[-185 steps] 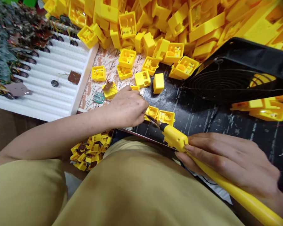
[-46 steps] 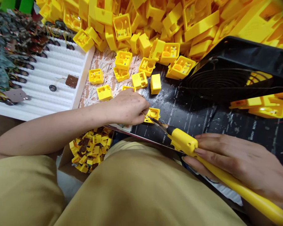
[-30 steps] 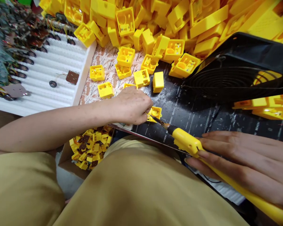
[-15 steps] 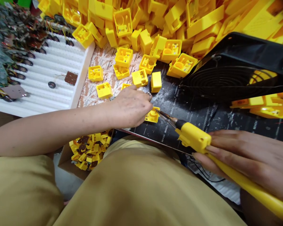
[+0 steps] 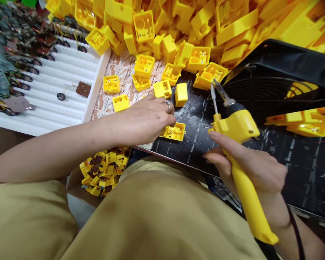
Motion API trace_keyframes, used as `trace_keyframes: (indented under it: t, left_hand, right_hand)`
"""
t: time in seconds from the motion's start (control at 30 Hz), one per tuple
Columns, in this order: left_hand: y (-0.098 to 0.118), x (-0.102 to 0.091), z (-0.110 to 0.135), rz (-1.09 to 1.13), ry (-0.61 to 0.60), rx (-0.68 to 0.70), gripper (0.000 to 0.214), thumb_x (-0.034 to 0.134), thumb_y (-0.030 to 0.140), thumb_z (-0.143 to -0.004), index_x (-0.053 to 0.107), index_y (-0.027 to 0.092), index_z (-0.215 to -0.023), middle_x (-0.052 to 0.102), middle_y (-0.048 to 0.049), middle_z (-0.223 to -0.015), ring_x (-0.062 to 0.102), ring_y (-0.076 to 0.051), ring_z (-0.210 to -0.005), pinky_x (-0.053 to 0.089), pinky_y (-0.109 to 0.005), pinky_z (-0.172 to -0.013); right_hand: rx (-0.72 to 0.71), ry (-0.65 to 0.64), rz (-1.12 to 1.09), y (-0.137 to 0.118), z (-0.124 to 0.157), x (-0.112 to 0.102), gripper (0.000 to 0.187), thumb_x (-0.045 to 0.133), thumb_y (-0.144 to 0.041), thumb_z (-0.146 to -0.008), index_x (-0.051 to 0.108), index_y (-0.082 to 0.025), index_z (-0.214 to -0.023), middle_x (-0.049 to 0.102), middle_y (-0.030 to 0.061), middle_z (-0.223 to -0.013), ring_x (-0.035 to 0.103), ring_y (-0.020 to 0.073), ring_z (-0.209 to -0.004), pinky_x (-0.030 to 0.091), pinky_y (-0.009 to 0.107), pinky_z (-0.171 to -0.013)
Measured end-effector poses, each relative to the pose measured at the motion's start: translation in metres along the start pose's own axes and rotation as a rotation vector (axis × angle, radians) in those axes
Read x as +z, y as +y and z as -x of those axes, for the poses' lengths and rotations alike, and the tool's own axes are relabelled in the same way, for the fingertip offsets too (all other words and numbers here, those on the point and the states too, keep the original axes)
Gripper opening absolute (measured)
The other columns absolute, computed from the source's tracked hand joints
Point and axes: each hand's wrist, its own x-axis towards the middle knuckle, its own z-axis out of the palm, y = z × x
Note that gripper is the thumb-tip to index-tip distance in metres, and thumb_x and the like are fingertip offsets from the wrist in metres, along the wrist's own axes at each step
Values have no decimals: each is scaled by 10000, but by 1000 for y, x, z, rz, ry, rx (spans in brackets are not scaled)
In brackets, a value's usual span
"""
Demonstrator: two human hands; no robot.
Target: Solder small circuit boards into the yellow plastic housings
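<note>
My right hand [image 5: 249,162] is closed around the yellow handle of a soldering gun [image 5: 241,122]. The gun's metal tip and thin feed tube point up and away, over the black bench mat and in front of a yellow case in the pile. My left hand [image 5: 151,115], a ring on one finger, is closed with curled fingers at an open yellow plastic case [image 5: 176,131] lying flat on the mat. That hand covers the left end of the case, and its fingertips are partly hidden. Small metal parts show inside the case.
More yellow cases [image 5: 143,27] are heaped along the back. A black fan [image 5: 271,76] stands at right. To the left, a ribbed white foam tray [image 5: 70,72] carries circuit boards and wired round parts. Below the bench edge, a box holds small yellow pieces [image 5: 105,173].
My right hand has drawn the soldering gun off the yellow case and turned its tip upward and away. My left hand stays at the case, which shows more now.
</note>
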Motion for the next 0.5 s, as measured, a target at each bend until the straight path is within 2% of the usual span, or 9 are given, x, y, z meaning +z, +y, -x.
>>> trace_keyframes:
  t: [0.1,0.17,0.27,0.37,0.43,0.5]
  left_hand:
    - [-16,1,16,153,79,-41,331,441,141,-894,679,237,-1103,697,-20,-1115,631,-178,-984,449,-329,-888]
    - [-20,4,23,236,146,-80,312,428,186,-924,674,238,-1110,695,-18,-1141,641,-182,-1017,460,-338,-909]
    - [-11,11,21,257,255,-78,256,467,286,-936,676,225,-1071,670,-40,-1221,604,-217,-1140,432,-399,-1010]
    - [4,19,10,128,252,-22,235,459,273,-938,681,220,-993,635,-55,-1298,498,-283,-1292,326,-540,-1100]
    - [11,24,4,51,221,-12,273,406,215,-955,679,216,-930,648,-37,-1277,471,-282,-1319,280,-579,-1114]
    - [13,27,2,31,207,-21,305,378,199,-969,674,222,-897,674,-4,-1216,491,-252,-1291,264,-555,-1125]
  right_hand:
    - [-44,49,132,3,-9,6,145,610,-169,-926,643,-189,-1066,668,-45,-657,596,70,-494,487,167,-577]
    - [-69,51,155,6,-11,6,111,664,-158,-888,650,-186,-994,671,-42,-653,595,68,-500,479,165,-570]
    - [-134,37,140,7,-13,2,230,751,-184,-817,653,-196,-1025,690,-45,-694,615,71,-549,493,167,-610]
    - [-151,29,164,5,-11,-4,178,726,-255,-850,682,-209,-1015,644,-66,-627,595,66,-513,481,170,-602]
    - [-96,-31,153,3,-5,-12,169,661,-324,-902,694,-218,-1029,588,-69,-568,569,68,-478,472,185,-592]
    - [-2,-122,99,2,3,-24,266,585,-434,-936,680,-250,-1103,568,-59,-564,581,90,-505,487,206,-625]
